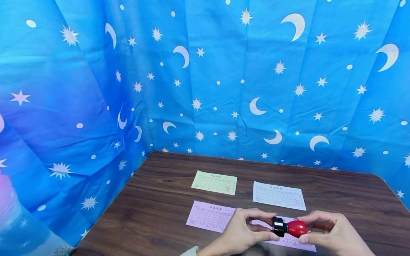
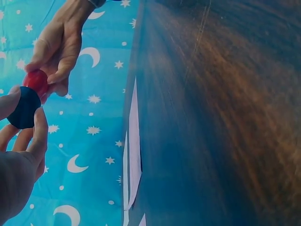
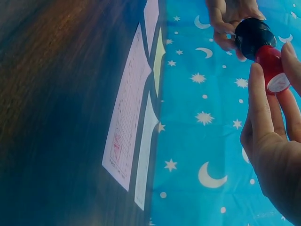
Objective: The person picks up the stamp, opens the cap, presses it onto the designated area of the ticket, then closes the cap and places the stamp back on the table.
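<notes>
Between my two hands lies a stamp [image 1: 296, 229], held sideways above the papers, with a rounded red handle and a glossy black cap [image 1: 279, 227] at its other end. My left hand [image 1: 240, 229] pinches the black cap between thumb and fingers. On the other side, my right hand [image 1: 336, 232] grips the red handle with thumb and fingertips. A pale disc [image 3: 278, 83] shows on the end of the handle in the right wrist view. Under the stamp, a pink slip [image 1: 282, 244] is partly hidden by the hands and bears a red mark [image 3: 116, 146].
Another pink slip [image 1: 206, 215] lies to the left on the dark wooden table [image 1: 144, 206]. Farther back are a green slip [image 1: 213, 183] and a white slip [image 1: 277, 195], each with a red mark at its lower right. A blue star-and-moon curtain [image 1: 224, 106] hangs behind.
</notes>
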`<state>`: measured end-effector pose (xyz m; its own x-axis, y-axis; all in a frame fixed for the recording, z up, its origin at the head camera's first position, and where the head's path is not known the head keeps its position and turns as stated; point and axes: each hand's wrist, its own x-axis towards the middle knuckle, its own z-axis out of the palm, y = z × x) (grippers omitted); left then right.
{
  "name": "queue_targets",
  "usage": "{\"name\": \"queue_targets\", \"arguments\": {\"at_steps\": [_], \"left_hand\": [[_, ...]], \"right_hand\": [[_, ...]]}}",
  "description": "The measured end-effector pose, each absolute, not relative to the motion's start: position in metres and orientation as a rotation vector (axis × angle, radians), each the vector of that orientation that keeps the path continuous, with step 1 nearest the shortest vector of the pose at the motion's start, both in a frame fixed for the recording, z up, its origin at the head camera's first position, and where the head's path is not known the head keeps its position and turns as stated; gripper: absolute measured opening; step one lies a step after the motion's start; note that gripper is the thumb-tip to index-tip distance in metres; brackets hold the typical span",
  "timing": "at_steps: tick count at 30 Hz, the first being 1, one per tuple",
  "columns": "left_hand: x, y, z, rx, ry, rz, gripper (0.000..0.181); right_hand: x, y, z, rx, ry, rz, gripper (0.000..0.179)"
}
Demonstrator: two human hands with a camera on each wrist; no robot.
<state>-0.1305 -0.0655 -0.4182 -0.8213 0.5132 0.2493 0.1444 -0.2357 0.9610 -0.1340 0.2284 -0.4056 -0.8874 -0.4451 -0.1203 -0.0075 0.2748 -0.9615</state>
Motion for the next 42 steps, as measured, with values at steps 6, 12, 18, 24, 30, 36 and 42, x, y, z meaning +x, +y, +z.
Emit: {"name": "queue_targets", "arguments": {"at_steps": [6,12,18,24,30,36,42], "left_hand": [[-0.131,-0.063,-0.419,0.826,1.782,2.159,0.046],[-0.130,-0.058,-0.419,0.714,1.763,2.141,0.048],[-0.130,-0.058,-0.423,0.703,1.759,2.147,0.048],[-0.131,-0.057,-0.424,0.762,1.763,2.162,0.047],[-0.135,-0.056,-0.425,0.802,1.805,2.147,0.044],[-0.136,-0.056,-0.428,0.748,1.845,2.131,0.045],[-0.133,-0.054,-0.428,0.695,1.841,2.146,0.046]], "right_hand": [[-0.134,0.230,-0.404,-0.384,2.237,-1.601,0.034],[-0.133,0.233,-0.404,-0.365,2.257,-1.586,0.033],[-0.132,0.232,-0.404,-0.346,2.309,-1.563,0.037],[-0.131,0.234,-0.406,-0.324,2.333,-1.547,0.037],[-0.130,0.232,-0.407,-0.235,2.385,-1.523,0.044],[-0.130,0.226,-0.411,-0.144,2.286,-1.636,0.048],[-0.132,0.225,-0.413,-0.131,2.223,-1.677,0.059]]}}
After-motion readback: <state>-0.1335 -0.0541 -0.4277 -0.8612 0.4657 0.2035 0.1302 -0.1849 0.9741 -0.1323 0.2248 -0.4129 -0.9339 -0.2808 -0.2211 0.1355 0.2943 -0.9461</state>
